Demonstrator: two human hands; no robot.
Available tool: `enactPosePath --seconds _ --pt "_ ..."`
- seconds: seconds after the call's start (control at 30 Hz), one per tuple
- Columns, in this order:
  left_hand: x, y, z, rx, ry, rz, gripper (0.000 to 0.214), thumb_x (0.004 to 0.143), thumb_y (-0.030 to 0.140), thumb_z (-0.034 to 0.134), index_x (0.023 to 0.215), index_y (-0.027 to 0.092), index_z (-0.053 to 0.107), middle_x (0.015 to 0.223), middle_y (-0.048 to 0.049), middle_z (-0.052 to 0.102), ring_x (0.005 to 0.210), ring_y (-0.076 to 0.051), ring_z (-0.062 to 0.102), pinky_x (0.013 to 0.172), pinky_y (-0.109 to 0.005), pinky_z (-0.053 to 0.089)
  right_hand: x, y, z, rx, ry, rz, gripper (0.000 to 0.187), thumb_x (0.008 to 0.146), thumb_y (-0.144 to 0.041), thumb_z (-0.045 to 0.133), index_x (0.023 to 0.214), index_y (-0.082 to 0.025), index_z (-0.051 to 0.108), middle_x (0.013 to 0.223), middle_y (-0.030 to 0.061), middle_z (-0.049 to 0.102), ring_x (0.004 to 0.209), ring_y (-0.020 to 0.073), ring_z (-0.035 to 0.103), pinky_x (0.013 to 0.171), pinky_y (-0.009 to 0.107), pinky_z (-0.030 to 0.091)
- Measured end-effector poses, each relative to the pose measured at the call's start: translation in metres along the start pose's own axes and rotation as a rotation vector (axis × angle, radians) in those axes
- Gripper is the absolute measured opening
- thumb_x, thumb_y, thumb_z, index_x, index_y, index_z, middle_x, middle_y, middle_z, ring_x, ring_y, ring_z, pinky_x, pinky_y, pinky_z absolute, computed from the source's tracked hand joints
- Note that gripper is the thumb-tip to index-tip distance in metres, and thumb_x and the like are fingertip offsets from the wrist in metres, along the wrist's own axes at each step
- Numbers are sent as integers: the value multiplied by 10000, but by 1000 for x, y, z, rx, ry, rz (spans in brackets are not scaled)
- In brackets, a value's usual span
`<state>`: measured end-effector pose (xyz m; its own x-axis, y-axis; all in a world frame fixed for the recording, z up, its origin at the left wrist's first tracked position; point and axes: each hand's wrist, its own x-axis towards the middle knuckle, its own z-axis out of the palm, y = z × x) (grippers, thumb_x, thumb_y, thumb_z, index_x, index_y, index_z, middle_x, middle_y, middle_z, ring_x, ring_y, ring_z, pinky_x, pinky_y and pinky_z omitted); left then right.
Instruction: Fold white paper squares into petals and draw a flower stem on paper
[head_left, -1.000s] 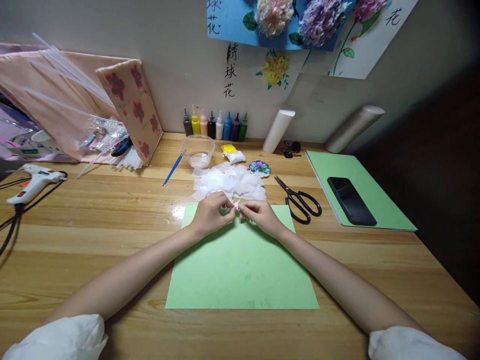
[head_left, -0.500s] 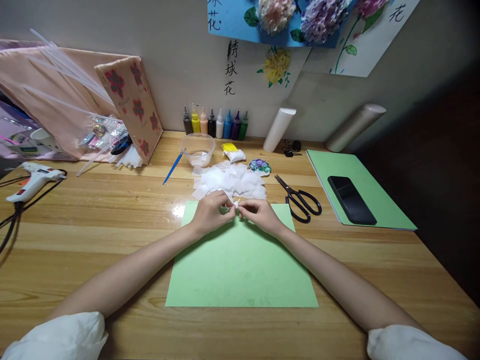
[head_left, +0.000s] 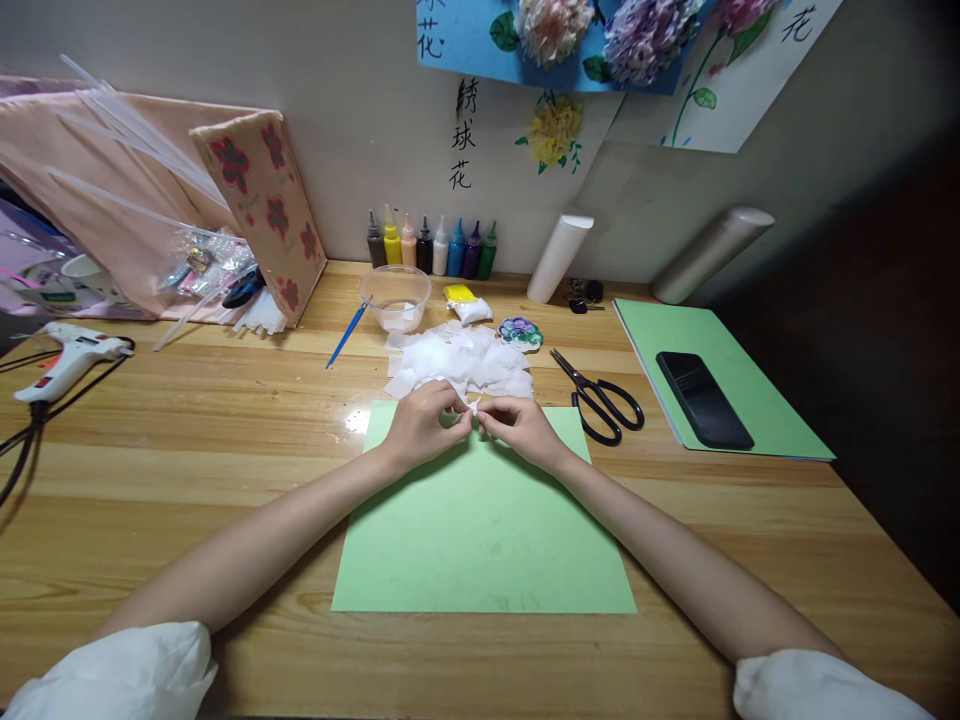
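My left hand (head_left: 425,425) and my right hand (head_left: 519,430) meet fingertip to fingertip over the far edge of a light green sheet of paper (head_left: 480,540). Both are closed in a pinch on a small piece of white tissue paper (head_left: 473,407), mostly hidden by the fingers. Just beyond the hands lies a loose heap of white tissue paper pieces (head_left: 461,358). Scissors with black handles (head_left: 596,397) rest to the right of my right hand, blades pointing away to the left.
Behind the heap stand a clear plastic bowl (head_left: 395,298), a yellow-and-white packet (head_left: 468,304) and several paint bottles (head_left: 431,248). A blue pen-like tool (head_left: 348,334) leans on the bowl. A glue gun (head_left: 71,362) lies left; a phone (head_left: 703,400) rests on green paper (head_left: 720,335) at right.
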<state>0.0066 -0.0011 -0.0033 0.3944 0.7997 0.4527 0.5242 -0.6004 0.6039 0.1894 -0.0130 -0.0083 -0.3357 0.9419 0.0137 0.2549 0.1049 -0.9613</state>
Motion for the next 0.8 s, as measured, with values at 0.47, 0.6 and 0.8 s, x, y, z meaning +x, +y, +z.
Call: enactPosePath --seconds 0.47,0.6,0.8 --pt "0 1 0 19 -7 -2 87 760 188 580 679 175 550 688 -11 577 680 -135 539 612 -248 416 0 0 0 10 -2 8 222 802 -332 581 800 -131 676 642 24 614 574 113 512 542 238 386" --pt "0 2 0 32 -8 7 91 774 216 581 696 169 570 700 -17 588 683 -135 544 615 -248 419 0 0 0 15 -4 -1 231 804 -342 581 794 -131 674 651 25 613 585 115 514 545 238 384" --pt "0 1 -1 69 -22 26 90 764 258 605 741 171 602 733 -19 614 682 -131 554 601 -240 417 1 -2 -1 52 -7 -10 271 811 -382 574 773 -133 674 644 23 605 587 114 519 545 238 393"
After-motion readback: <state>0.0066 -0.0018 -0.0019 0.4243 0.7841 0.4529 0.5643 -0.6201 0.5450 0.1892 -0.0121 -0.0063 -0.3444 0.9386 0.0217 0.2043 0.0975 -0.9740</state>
